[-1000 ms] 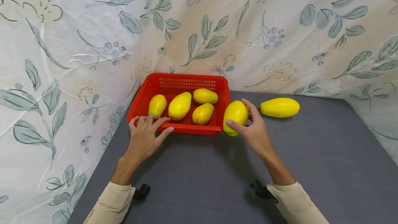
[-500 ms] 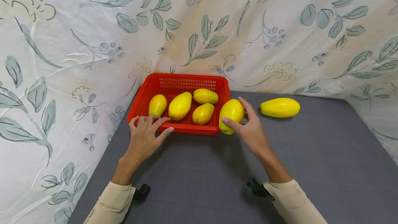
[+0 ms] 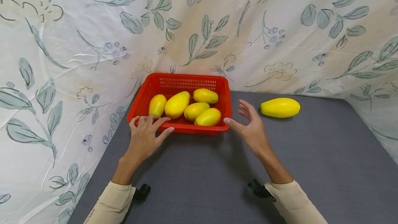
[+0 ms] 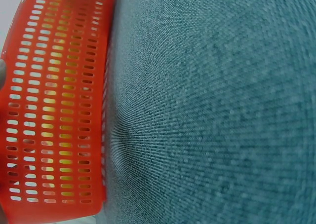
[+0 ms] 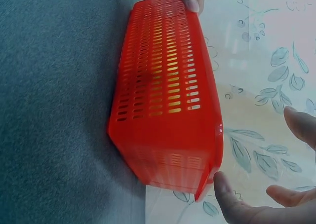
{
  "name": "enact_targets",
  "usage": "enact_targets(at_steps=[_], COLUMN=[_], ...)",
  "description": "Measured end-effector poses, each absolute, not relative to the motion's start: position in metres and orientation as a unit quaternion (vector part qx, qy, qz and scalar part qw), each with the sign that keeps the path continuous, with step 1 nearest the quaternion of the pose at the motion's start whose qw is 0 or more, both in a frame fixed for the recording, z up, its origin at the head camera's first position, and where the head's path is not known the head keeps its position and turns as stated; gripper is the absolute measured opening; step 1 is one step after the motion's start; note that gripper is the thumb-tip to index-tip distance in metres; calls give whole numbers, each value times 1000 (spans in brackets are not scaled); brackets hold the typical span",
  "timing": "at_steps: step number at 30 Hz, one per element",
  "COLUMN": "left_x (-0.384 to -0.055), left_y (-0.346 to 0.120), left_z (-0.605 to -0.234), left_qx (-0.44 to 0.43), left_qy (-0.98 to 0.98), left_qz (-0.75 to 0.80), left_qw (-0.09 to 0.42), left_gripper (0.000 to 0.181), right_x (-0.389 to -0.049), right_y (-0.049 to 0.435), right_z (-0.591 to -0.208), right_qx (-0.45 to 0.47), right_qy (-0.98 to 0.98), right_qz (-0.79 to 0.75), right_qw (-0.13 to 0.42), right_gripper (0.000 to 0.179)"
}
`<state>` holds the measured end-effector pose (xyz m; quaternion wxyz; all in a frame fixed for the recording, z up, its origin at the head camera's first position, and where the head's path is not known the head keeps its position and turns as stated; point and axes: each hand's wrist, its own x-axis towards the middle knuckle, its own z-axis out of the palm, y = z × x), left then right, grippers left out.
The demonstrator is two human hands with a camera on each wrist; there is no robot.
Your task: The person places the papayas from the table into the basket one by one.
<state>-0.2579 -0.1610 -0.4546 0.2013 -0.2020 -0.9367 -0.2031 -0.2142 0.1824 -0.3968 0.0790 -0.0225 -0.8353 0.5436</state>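
A red plastic basket (image 3: 228, 103) holds several yellow papayas, one of them (image 3: 208, 117) lying at the front right inside. My left hand (image 3: 144, 136) grips the basket's front rim toward the left, fingers over the edge; in the right wrist view its thumb (image 5: 192, 5) lies against the outer wall. My right hand (image 3: 252, 127) is beside the basket's front right corner with fingers spread and nothing between them. In the right wrist view its thumb (image 5: 224, 189) shows close to the rim. Through the slots in the left wrist view, yellow fruit shows behind the basket wall (image 4: 54, 209).
Another long yellow papaya (image 3: 280, 108) lies on the grey tabletop (image 3: 199, 182), to the right of the basket. A floral cloth (image 3: 264, 44) hangs behind and along the left side of the table.
My right hand has let go of the papaya, which now lies inside the basket at the front right. Two neighbouring papayas have shifted left. My left hand has stayed put.
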Motion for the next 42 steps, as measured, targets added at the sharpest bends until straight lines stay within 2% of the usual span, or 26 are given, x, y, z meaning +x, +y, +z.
enact_targets(at_steps=[19, 42], left_x=[-257, -257], left_y=[-161, -158], left_z=[-455, -453], left_qx=[-197, -198], left_qy=[-941, -939], left_qz=[-196, -200], left_qw=[193, 196], left_gripper=[49, 49], right_x=[-209, -213], right_y=[207, 265], right_z=[-408, -423], right_qx=[-34, -118], right_qy=[-836, -846], right_qz=[540, 508], right_qw=[84, 109], right_gripper=[90, 98])
